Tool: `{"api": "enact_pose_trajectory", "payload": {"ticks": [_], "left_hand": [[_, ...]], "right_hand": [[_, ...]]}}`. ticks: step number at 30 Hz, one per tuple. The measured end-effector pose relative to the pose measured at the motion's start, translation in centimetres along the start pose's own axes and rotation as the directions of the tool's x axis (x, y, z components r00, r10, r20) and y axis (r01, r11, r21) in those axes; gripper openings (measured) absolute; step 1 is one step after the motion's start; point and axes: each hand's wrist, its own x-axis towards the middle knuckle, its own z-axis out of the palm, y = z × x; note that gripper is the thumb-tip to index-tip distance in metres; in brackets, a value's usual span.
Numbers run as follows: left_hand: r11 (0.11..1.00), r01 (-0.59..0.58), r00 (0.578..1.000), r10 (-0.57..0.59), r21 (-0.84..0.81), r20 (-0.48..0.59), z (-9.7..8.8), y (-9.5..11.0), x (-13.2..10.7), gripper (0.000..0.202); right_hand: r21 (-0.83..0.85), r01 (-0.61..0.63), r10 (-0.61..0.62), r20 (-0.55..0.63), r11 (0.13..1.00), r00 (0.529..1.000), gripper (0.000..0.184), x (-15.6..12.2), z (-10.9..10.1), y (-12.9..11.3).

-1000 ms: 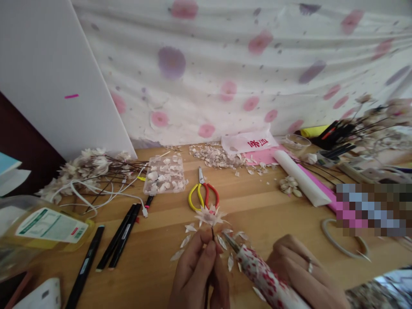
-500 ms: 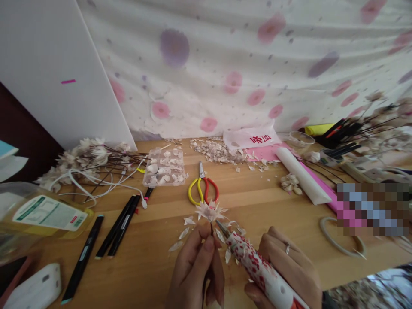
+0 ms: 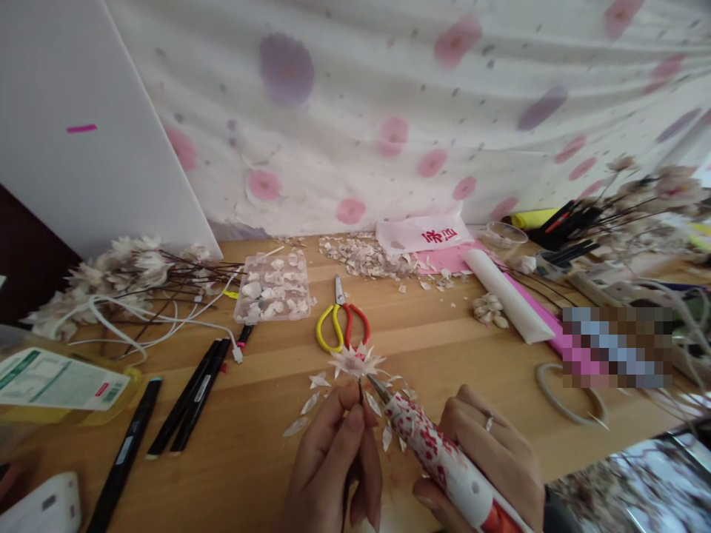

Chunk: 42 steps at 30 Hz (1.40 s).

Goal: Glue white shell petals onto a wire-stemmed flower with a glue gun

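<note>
My left hand [image 3: 330,463] pinches the thin dark stem [image 3: 361,392] of a pale pink petal flower [image 3: 355,361] between thumb and fingers. My right hand [image 3: 483,451] grips a white, red-flowered tubular tool [image 3: 438,451] with a metal nozzle. The nozzle tip [image 3: 378,386] sits just below the flower, close to the stem, and I cannot tell whether they touch. Loose pale petals [image 3: 311,392] lie on the wooden table [image 3: 249,414] around my hands.
Red-and-yellow-handled scissors [image 3: 341,326] lie beyond the flower, next to a transparent compartment box [image 3: 272,289] of petals. Black markers [image 3: 186,396], a white cable [image 3: 167,329], finished flower stems [image 3: 127,270], a petal scrap pile [image 3: 361,255] and a white roll [image 3: 505,296] surround the work area.
The nozzled tool and my right hand have moved left, bringing the tip closer to the flower's stem. The whole scene has shifted slightly in view as my head moved.
</note>
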Motion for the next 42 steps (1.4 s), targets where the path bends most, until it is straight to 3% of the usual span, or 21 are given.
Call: {"api": "enact_pose_trajectory", "payload": {"ticks": [5, 11, 15, 17, 20, 22, 25, 28, 33, 38, 40, 42], "left_hand": [[1.0, -0.005, 1.0, 0.005, -0.024, 0.014, -0.2, 0.3, -0.2, 0.036], [0.996, -0.091, 0.996, 0.091, 0.006, -0.013, -0.8, 0.6, -0.9, 0.028], [0.99, -0.138, 0.99, 0.138, -0.021, -0.03, -1.3, 0.9, -1.1, 0.021], [0.986, -0.163, 0.986, 0.162, -0.022, -0.039, -1.4, 1.1, -1.1, 0.02], [0.984, -0.181, 0.982, 0.181, 0.004, -0.046, -1.5, 1.4, -1.2, 0.022], [0.984, -0.18, 0.983, 0.18, 0.012, -0.041, -1.5, 1.5, -1.3, 0.023], [0.986, -0.164, 0.986, 0.164, 0.012, -0.016, -1.5, 1.3, -1.3, 0.022], [0.989, -0.15, 0.989, 0.149, 0.008, 0.008, -1.5, 1.2, -1.2, 0.018], [0.989, -0.15, 0.988, 0.15, 0.001, -0.049, -1.4, 1.1, -1.2, 0.019], [0.986, -0.166, 0.982, 0.164, -0.017, -0.094, -2.0, 1.6, -0.9, 0.019], [0.98, -0.198, 0.973, 0.195, -0.017, -0.124, -2.3, 2.1, -0.9, 0.018], [0.977, -0.213, 0.964, 0.208, -0.009, -0.168, -2.7, 2.7, -0.9, 0.017]], "right_hand": [[0.064, -0.008, 0.009, -0.01, 0.998, 1.0, 0.04, 0.1, 0.2, 0.0], [0.136, -0.047, 0.042, 0.038, 0.99, 0.998, 0.047, 1.2, -0.1, -0.6], [0.106, -0.215, 0.21, 0.052, 0.971, 0.976, 0.059, 0.1, -0.9, 0.3], [0.044, -0.41, 0.407, 0.053, 0.911, 0.912, 0.06, -1.1, -1.4, 1.2], [-0.05, -0.682, 0.68, -0.054, 0.73, 0.731, 0.05, -2.9, -1.8, 2.8], [-0.088, -0.766, 0.751, -0.156, 0.637, 0.642, 0.042, -3.7, -1.9, 4.0], [-0.118, -0.838, 0.796, -0.264, 0.533, 0.544, 0.043, -4.6, -1.7, 5.9], [-0.145, -0.868, 0.809, -0.314, 0.475, 0.496, 0.046, -5.3, -1.5, 7.6], [-0.19, -0.866, 0.796, -0.342, 0.462, 0.499, 0.046, -6.1, -2.0, 7.7], [-0.289, -0.847, 0.758, -0.382, 0.446, 0.529, 0.053, -7.7, -4.9, 4.0], [-0.324, -0.778, 0.763, -0.206, 0.538, 0.613, 0.042, -8.1, -5.5, 2.5], [-0.29, -0.706, 0.743, 0.028, 0.646, 0.669, 0.03, -8.2, -5.2, 1.6]]}}
